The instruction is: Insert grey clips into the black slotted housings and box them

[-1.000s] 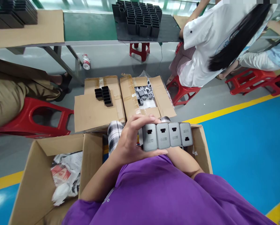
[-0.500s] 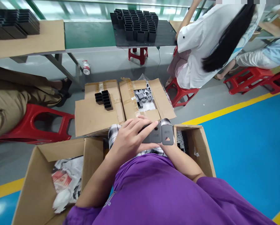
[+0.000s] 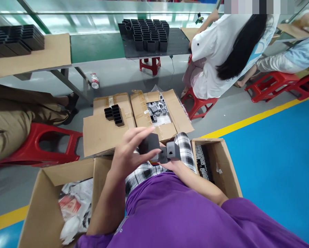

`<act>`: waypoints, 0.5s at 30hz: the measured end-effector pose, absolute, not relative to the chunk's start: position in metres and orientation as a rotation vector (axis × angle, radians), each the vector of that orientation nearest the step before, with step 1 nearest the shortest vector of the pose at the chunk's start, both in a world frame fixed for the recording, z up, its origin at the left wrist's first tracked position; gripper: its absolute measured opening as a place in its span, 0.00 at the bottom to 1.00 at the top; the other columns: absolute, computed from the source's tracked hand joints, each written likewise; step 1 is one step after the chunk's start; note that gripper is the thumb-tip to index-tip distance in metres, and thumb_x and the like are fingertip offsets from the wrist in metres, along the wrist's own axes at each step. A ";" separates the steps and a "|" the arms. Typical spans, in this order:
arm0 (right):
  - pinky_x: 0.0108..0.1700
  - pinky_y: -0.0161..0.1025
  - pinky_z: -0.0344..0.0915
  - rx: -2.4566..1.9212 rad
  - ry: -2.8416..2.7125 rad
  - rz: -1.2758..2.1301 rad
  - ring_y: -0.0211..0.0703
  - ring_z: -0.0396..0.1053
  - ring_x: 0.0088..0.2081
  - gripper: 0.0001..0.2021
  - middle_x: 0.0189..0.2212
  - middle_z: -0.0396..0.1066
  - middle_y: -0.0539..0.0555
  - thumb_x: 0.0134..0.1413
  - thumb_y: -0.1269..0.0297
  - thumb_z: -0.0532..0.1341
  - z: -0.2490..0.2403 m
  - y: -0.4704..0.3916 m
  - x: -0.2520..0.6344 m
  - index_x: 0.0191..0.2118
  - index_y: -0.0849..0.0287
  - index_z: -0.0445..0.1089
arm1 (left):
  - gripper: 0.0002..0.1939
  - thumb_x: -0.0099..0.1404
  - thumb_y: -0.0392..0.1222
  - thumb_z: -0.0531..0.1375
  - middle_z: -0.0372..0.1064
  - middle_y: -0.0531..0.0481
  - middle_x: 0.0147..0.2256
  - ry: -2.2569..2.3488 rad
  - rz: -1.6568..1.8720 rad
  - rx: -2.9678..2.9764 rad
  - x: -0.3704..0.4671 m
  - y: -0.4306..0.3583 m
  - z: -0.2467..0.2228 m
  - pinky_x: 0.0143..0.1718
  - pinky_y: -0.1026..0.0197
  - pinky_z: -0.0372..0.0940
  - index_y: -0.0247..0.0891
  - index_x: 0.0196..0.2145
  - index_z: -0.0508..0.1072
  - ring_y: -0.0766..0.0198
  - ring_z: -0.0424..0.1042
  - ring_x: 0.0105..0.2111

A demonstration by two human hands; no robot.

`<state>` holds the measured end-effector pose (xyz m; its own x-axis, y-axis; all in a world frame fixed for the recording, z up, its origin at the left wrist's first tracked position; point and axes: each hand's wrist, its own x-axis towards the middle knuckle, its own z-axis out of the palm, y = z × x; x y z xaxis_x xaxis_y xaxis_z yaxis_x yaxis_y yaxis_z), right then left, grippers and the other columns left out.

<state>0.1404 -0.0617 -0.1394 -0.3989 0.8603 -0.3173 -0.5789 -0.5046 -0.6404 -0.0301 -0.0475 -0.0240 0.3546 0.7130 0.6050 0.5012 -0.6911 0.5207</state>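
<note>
My left hand (image 3: 130, 151) is raised over my lap, thumb and fingers closed around the sides of a dark grey rectangular plastic housing (image 3: 152, 143). Just right of it, my right hand (image 3: 171, 165) lies underneath, largely hidden, its fingers behind the parts. It holds a small grey plastic housing (image 3: 173, 151) with a dark cut-out in its end. Against that one sits another grey housing (image 3: 163, 155). Whether the left hand's housing touches these two, I cannot tell.
Beyond my knees, black housings (image 3: 115, 113) stand on a carton (image 3: 100, 137). An opened carton (image 3: 141, 113) holds grey parts. Boxes flank me: one with crumpled plastic (image 3: 75, 206), one with rows of grey housings (image 3: 202, 162). A person (image 3: 208, 69) sits on a red stool (image 3: 199, 106).
My left hand has shifted left and turned, drawing a housing away from the row. The housings in my right hand have tilted, showing their sides. The view has tipped slightly upward.
</note>
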 end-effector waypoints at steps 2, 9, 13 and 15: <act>0.46 0.46 0.72 -0.783 -0.526 1.993 0.46 0.72 0.47 0.06 0.38 0.77 0.52 0.58 0.60 0.61 -0.149 -0.066 0.146 0.38 0.54 0.72 | 0.24 0.62 0.47 0.67 0.75 0.45 0.49 1.124 1.291 2.073 -0.042 -0.047 -0.035 0.49 0.55 0.68 0.45 0.56 0.73 0.56 0.74 0.47; 0.42 0.43 0.72 -0.938 -0.409 1.872 0.46 0.73 0.40 0.14 0.34 0.76 0.52 0.45 0.57 0.68 -0.190 -0.075 0.185 0.39 0.54 0.72 | 0.22 0.56 0.46 0.61 0.77 0.45 0.37 1.189 0.920 0.959 -0.036 -0.058 -0.127 0.38 0.58 0.67 0.35 0.48 0.74 0.57 0.73 0.37; 0.31 0.38 0.68 -1.033 -0.384 1.796 0.43 0.71 0.30 0.20 0.27 0.73 0.49 0.32 0.59 0.72 -0.210 -0.088 0.193 0.37 0.55 0.71 | 0.21 0.52 0.51 0.65 0.72 0.50 0.24 1.334 0.527 0.884 -0.011 -0.078 -0.162 0.32 0.56 0.66 0.37 0.41 0.75 0.56 0.71 0.28; 0.27 0.36 0.64 -1.070 -0.413 1.732 0.39 0.68 0.25 0.19 0.24 0.70 0.46 0.31 0.56 0.71 -0.212 -0.094 0.190 0.34 0.53 0.70 | 0.21 0.58 0.57 0.63 0.74 0.47 0.27 1.290 0.438 0.973 0.005 -0.073 -0.168 0.35 0.52 0.68 0.37 0.41 0.76 0.52 0.73 0.32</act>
